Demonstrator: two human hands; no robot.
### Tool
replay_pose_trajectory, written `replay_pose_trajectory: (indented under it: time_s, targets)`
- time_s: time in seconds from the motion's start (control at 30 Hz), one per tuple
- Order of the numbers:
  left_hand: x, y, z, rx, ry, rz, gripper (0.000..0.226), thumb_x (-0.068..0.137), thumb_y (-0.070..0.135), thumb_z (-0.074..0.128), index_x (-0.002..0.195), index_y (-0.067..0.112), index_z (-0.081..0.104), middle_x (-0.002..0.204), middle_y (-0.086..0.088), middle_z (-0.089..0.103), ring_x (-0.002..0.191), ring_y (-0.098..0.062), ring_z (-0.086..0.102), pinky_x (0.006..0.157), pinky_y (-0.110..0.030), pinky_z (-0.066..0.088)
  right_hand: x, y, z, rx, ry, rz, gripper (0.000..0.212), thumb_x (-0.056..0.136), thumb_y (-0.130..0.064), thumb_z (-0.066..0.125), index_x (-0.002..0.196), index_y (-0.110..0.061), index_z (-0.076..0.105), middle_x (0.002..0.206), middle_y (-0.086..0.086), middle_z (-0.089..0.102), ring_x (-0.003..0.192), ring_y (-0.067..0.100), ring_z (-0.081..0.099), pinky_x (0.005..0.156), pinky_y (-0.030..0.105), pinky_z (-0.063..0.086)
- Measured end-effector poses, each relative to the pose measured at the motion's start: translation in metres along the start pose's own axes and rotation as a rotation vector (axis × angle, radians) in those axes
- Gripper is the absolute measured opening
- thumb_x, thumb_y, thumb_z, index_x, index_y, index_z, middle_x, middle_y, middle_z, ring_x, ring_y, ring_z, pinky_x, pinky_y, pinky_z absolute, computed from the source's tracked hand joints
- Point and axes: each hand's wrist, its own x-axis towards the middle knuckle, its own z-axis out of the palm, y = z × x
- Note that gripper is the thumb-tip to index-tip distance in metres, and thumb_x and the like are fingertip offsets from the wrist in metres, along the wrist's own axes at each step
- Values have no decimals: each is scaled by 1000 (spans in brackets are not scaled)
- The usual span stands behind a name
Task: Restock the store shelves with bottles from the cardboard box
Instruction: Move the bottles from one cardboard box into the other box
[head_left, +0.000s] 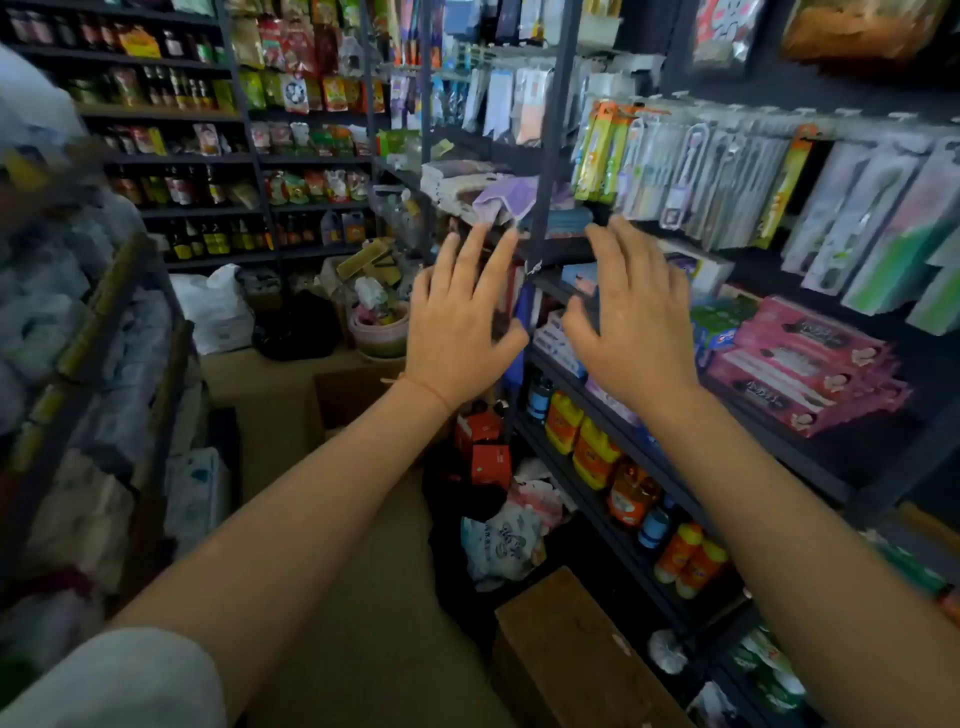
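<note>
Left hand (457, 332) and right hand (631, 327) mid-frame, fingers spread, holding nothing, before the dark shelf post (545, 171); cardboard box (576, 654) at bottom.

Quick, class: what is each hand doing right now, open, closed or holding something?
Left hand: open, fingers spread, holding nothing.
Right hand: open, fingers spread, holding nothing.

I find the light dim and even; heavy motion blur left of the left hand (457, 317), wide-angle bending at the edges.
</note>
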Motion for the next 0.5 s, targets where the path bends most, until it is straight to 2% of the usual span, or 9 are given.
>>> replay_pose_trajectory:
  time_s: [0.03, 0.1, 0.17, 0.2, 0.27, 0.37, 0.5]
  targets:
    - [-5, -7, 8, -9, -101, -25, 75, 90, 46, 51, 157, 22, 27, 158, -10, 36, 144, -33, 35, 110, -50, 34, -1, 0, 15, 66, -113, 0, 54, 96, -35, 45, 145, -13, 37, 149, 11, 40, 133, 32, 42, 101, 48, 39]
    - [-17, -26, 26, -78, -319, -127, 57, 94, 43, 53, 146, 21, 46, 136, -8, 58, 124, -30, 55, 94, -42, 48, -4, 1, 48, 152, -334, 12, 39, 97, -35, 45, 131, -16, 49, 124, 10, 58, 106, 31, 58, 80, 41, 50]
    - [-36, -55, 44, -162, -509, -290, 39, 97, 41, 53, 130, 23, 63, 119, -1, 69, 108, -25, 64, 82, -35, 52, -11, -6, 86, 222, -507, 43, 28, 98, -36, 45, 118, -19, 56, 103, 7, 66, 83, 27, 62, 66, 40, 54]
    - [-46, -70, 52, -196, -581, -357, 36, 97, 41, 53, 127, 25, 65, 118, 0, 70, 107, -25, 64, 82, -34, 52, -14, -14, 106, 264, -557, 59, 24, 98, -35, 46, 113, -20, 58, 98, 5, 67, 77, 25, 62, 64, 41, 54]
    - [-63, -104, 69, -235, -686, -428, 36, 97, 40, 53, 130, 27, 63, 124, -1, 68, 111, -25, 63, 88, -36, 53, -13, -28, 152, 349, -636, 71, 20, 97, -33, 49, 109, -21, 61, 94, 4, 68, 80, 25, 64, 67, 41, 55]
    - [-80, -167, 104, -313, -750, -530, 39, 99, 35, 55, 136, 26, 60, 132, 0, 64, 119, -22, 59, 97, -36, 51, -1, -57, 230, 450, -749, 95, 18, 95, -29, 52, 106, -23, 64, 91, 1, 68, 84, 23, 64, 74, 42, 54]
    - [-88, -261, 153, -461, -738, -654, 34, 99, 29, 56, 132, 23, 63, 129, 2, 66, 118, -15, 60, 97, -29, 49, 35, -98, 332, 515, -862, 121, 18, 96, -24, 52, 107, -22, 66, 76, -6, 62, 69, 13, 58, 62, 34, 46]
